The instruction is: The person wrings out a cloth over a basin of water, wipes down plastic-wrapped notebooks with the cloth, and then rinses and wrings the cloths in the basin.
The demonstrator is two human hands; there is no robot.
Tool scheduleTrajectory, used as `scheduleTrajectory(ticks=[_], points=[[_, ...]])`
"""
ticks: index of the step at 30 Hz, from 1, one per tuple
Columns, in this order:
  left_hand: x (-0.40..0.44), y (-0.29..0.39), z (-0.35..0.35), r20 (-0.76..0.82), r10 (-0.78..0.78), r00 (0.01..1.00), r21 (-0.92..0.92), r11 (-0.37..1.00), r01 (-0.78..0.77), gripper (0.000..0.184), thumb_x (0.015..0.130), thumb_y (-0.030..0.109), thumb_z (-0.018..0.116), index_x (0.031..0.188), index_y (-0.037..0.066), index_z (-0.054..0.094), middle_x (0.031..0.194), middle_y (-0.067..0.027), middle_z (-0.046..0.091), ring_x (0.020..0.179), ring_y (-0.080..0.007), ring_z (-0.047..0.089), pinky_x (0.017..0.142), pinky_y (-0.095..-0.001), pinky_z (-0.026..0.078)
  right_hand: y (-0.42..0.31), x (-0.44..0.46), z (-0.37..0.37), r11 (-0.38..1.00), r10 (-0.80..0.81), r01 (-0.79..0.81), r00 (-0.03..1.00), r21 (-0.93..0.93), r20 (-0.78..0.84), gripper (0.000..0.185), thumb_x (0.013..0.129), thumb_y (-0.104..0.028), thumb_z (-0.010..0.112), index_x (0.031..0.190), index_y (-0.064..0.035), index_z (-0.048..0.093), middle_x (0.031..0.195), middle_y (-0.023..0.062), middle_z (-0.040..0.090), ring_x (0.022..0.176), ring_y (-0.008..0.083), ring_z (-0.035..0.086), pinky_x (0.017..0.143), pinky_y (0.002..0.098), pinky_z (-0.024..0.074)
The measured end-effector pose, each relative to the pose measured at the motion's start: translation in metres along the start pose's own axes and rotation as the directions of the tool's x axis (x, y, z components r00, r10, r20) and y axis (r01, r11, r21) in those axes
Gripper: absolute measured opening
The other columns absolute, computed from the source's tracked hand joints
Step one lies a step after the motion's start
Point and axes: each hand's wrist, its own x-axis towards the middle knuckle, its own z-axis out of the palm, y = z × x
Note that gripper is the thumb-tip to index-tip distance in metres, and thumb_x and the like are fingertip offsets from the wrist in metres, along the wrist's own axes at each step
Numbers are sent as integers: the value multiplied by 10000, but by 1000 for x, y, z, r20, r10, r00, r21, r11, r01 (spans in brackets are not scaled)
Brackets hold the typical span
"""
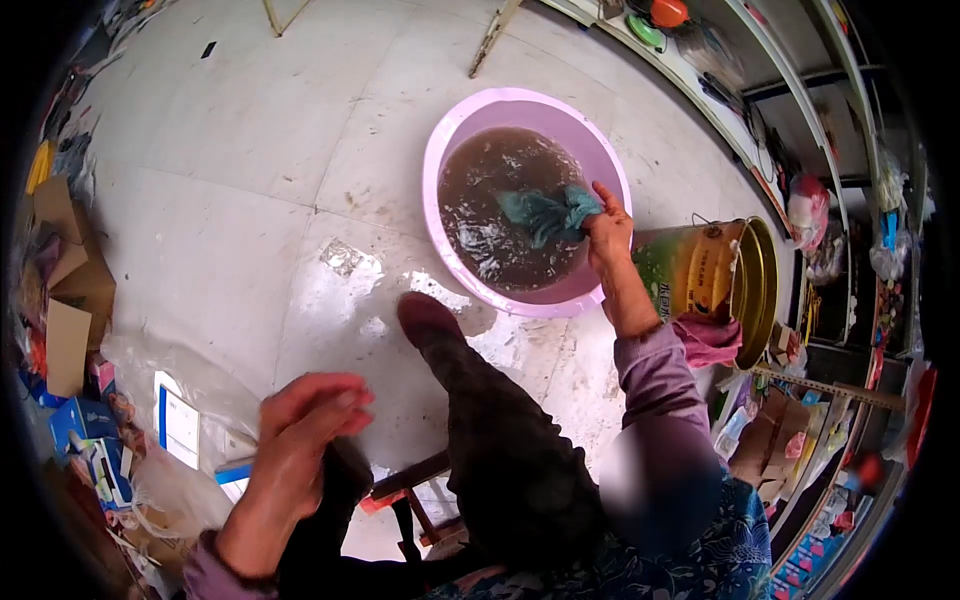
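A teal cloth (545, 212) hangs from my right hand (608, 232), partly in the murky brown water (490, 180) of a pink plastic basin (455, 125). The fingers of my right hand are closed on the bunched end of the cloth, at the basin's right side. My left hand (310, 430) is held in the air over my left leg, away from the basin. Its fingers are loosely bent and look wet, with nothing visible in them.
Right of the basin, a metal bucket (690, 270) lies on its side with a dark pink cloth (708, 340) at it. Loaded shelves (800, 100) line the right. Cardboard boxes (68, 345) and plastic wrap stand at the left. The tiled floor (230, 200) has wet patches.
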Motion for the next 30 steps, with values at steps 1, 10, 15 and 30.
scheduleTrajectory(ticks=[1, 10, 15, 30], points=[[22, -8, 9, 72, 6, 997, 33, 999, -9, 208, 848, 119, 601, 1009, -12, 614, 935, -106, 636, 874, -168, 612, 776, -289, 492, -9, -4, -1, 996, 71, -72, 997, -48, -22, 465, 686, 145, 425, 1122, 36, 544, 960, 109, 630, 831, 186, 596, 718, 259, 471], [171, -48, 106, 275, 32, 961, -116, 993, 0, 334, 864, 177, 599, 1127, -22, 544, 1034, -137, 614, 951, -224, 603, 853, -328, 477, 25, 11, -12, 953, 303, -300, 951, -46, 61, 503, 675, 27, 492, 1177, 26, 503, 1033, 134, 597, 901, 244, 580, 810, 336, 476], [203, -57, 129, 256, -23, 966, -320, 941, 107, 364, 873, 174, 597, 1181, 1, 507, 1121, -168, 563, 1040, -294, 574, 910, -396, 461, 113, 27, -32, 624, 116, -61, 993, -779, 16, 629, 653, -148, 722, 1227, 7, 515, 982, 130, 633, 865, 229, 614, 748, 334, 498], [276, -82, 179, 302, -94, 949, -564, 784, 258, 545, 872, 438, 586, 1282, 113, 433, 1267, -32, 496, 1187, -233, 443, 998, -420, 350, -4, -84, 52, 994, -25, 47, 978, -102, 209, 284, 607, 156, 608, 835, -13, 598, 821, -5, 609, 771, 94, 555, 707, 232, 452]])
